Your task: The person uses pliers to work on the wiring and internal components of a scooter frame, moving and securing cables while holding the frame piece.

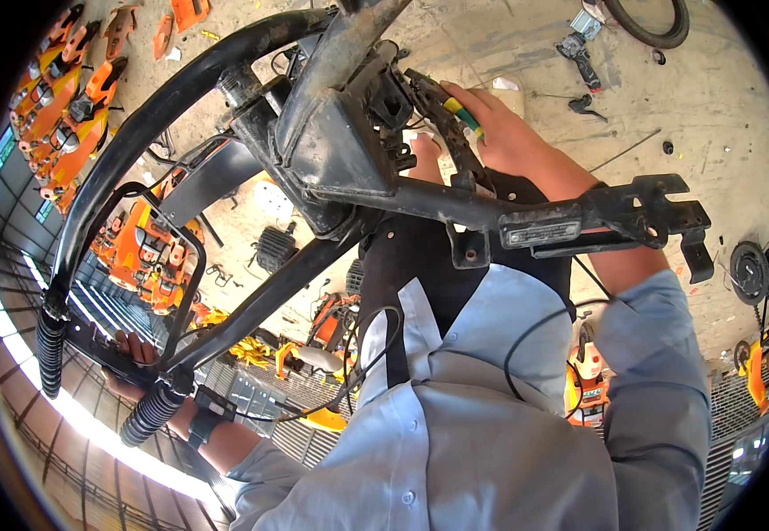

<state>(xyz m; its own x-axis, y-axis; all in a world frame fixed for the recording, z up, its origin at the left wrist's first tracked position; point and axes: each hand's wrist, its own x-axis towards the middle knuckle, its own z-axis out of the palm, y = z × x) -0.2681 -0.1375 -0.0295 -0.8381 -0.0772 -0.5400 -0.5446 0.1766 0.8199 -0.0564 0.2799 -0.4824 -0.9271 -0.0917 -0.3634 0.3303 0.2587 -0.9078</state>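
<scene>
A black tubular metal frame (331, 146), like a small motorbike's, takes up the upper middle and left of the view in front of my body. My left hand (132, 358) is at its lower left end, fingers curled around a dark bracket between two black ribbed sleeves (153, 414). Past the frame's other side, my right hand (499, 133) is closed on a tool with a green-and-yellow handle (462, 115). That tool's working end is hard to make out against the dark parts. A thin black cable (399, 341) hangs in loops from the frame across my shirt.
On the concrete floor at the upper right are a cordless power tool (577, 64), a tyre (678, 26), a black lever part (586, 108) and a thin rod (625, 151). Orange body panels (84, 150) crowd the left. A finned engine part (275, 250) sits below the frame.
</scene>
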